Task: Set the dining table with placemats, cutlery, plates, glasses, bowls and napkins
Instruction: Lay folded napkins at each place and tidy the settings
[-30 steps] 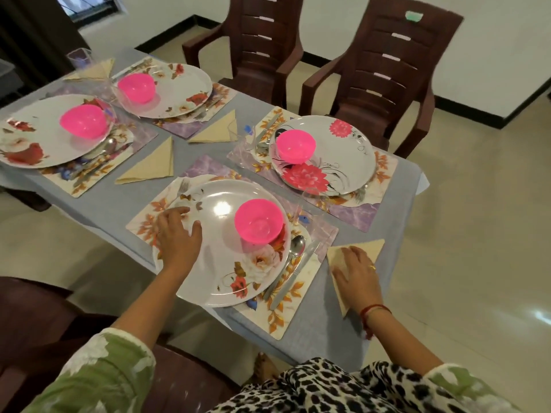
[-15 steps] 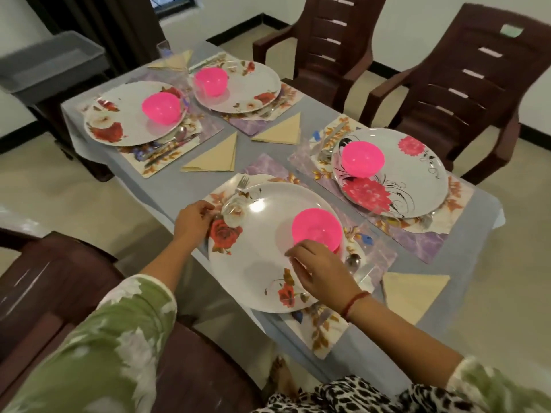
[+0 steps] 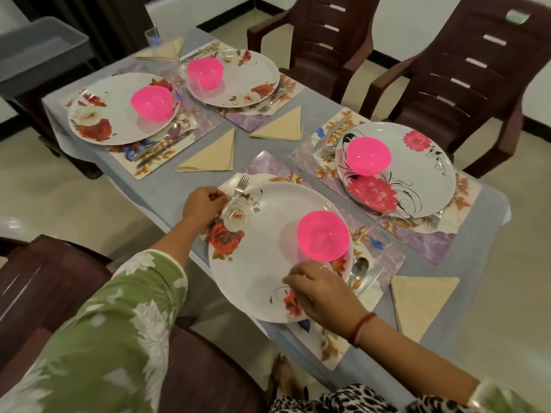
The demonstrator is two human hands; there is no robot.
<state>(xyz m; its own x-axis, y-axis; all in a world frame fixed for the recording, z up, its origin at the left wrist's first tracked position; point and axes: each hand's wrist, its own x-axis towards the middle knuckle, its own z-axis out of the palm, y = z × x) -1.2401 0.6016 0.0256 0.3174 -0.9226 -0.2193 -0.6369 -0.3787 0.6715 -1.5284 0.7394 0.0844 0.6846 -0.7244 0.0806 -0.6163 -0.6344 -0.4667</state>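
Since a second ago my right hand [image 3: 320,290] has left the folded napkin [image 3: 420,302] and come to the rim of the dinner plate [image 3: 262,263] at 5 o'clock. Its fingers curl on the rim, but I cannot tell whether that grip pinches. My left hand [image 3: 202,205] grips the rim at 10 o'clock, beside the fork [image 3: 241,184]. The dinner plate lies on its placemat [image 3: 334,347] on the surface [image 3: 167,186], with the pink bowl [image 3: 323,235] on it toward 2 o'clock.
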